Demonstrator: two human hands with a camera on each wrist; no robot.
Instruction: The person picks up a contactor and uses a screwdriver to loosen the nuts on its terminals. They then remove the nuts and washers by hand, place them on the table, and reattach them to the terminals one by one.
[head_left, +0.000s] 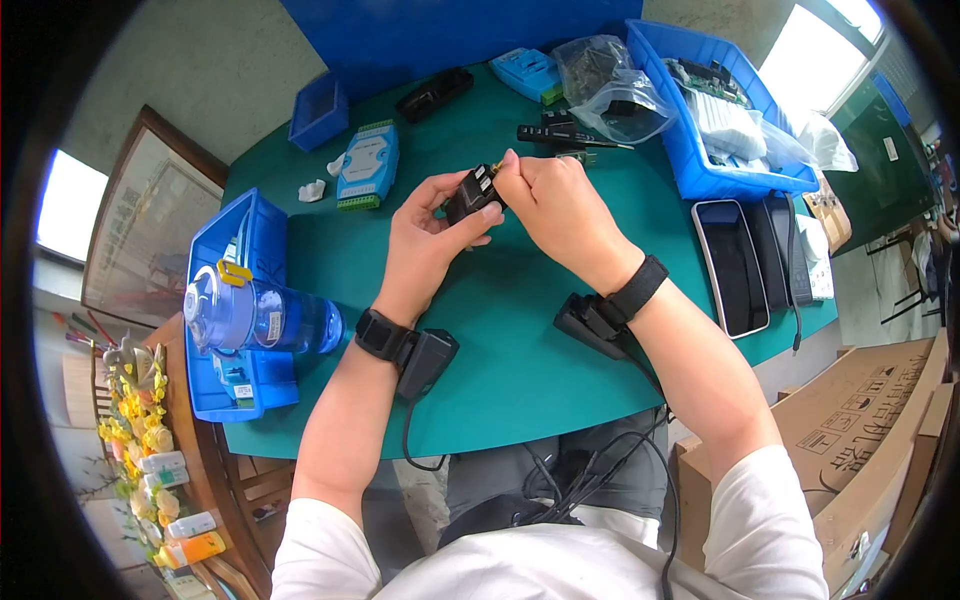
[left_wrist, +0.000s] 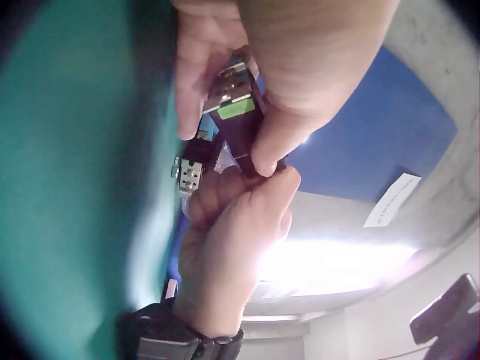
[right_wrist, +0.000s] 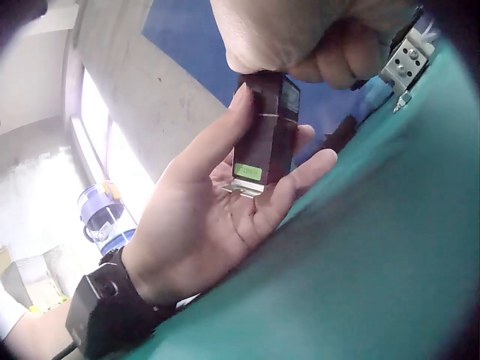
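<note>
Both hands are up over the middle of the bench (head_left: 500, 370), working on 1 black block (head_left: 467, 197). My left hand (head_left: 425, 235) is clamped on the block, thumb on one side and fingers round the other. My right hand (head_left: 560, 205) is curled, thumb and fingers pinching at the block's far end; can't tell if a smaller part is tucked in there. Block is held off the bench top, tilted in the head view; it has a green label (right_wrist: 248, 171) and a metal bracket (right_wrist: 244, 187) at the end nearer my left palm.

Left edge of bench: 1 long blue bin (head_left: 268, 225), a clear blue bottle (head_left: 290, 318) overlapping it in view. Far left corner: 1 small blue bin (head_left: 328, 130). Between that corner and my left hand: 1 light-blue module (head_left: 368, 165) with green terminals, 2 crumpled white scraps (head_left: 312, 190) beside it. Far edge: a black object (head_left: 435, 93), a 2nd blue module (head_left: 525, 72), plastic bags (head_left: 600, 75). Far right corner: 1 large blue bin (head_left: 745, 187), loaded with boards and bags. Right edge: 1 phone (head_left: 732, 268), black case (head_left: 766, 250) just beside it.
</note>
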